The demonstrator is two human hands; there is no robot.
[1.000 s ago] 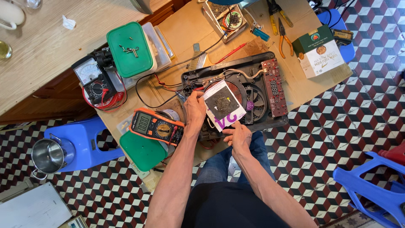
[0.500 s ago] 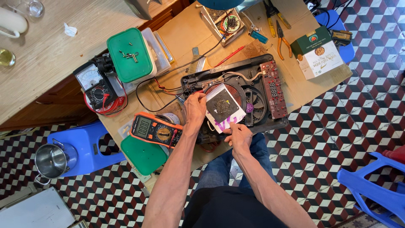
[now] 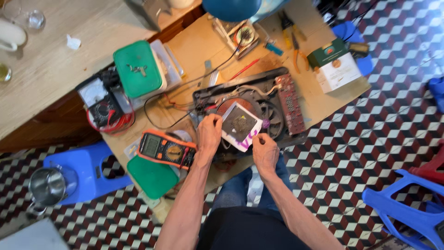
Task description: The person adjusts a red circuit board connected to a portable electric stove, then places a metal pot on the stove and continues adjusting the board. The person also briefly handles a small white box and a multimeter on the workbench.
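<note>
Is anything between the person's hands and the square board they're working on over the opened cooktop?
Nothing visible. The left hand and right hand both already touch the square board, which rests over the opened cooktop.

Bright, even daylight, strongest toward the top right. Soft, short shadows under both forearms. Mild glare on the steel pot (image 3: 46,185) and the glass (image 3: 35,18). Sharp at centre; slight blur and wide-angle stretching toward the 4 corners.
</note>
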